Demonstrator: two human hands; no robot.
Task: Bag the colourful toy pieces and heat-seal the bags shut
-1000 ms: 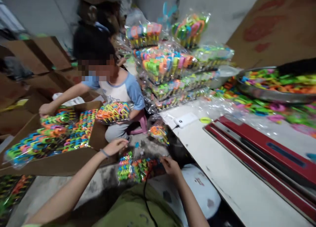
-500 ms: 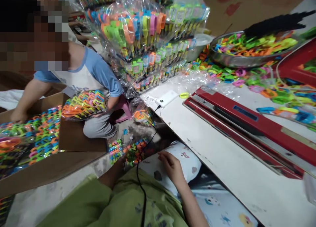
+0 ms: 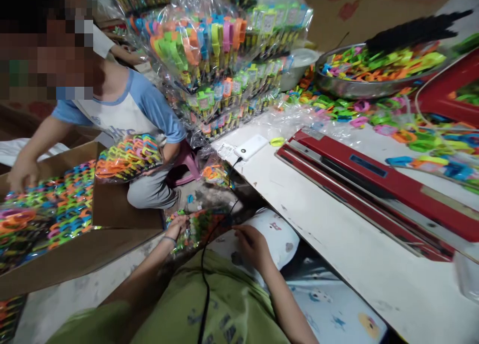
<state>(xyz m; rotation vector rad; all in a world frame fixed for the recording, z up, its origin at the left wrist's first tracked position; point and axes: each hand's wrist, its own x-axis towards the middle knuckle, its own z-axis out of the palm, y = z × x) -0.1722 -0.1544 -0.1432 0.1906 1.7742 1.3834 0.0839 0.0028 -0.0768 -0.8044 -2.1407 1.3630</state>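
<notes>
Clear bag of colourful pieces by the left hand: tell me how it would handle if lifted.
The clear bag may feel slippery, since its surface glints. It would probably flex rather than stay stiff, being filled with many small separate pieces.

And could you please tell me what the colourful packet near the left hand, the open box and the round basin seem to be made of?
Packet: seemingly clear plastic film, since coloured pieces show through under glossy highlights. Open box: brown, matte cardboard, judging by its flat, papery walls. Basin: probably smooth steel, given its grey, shiny side.
</notes>
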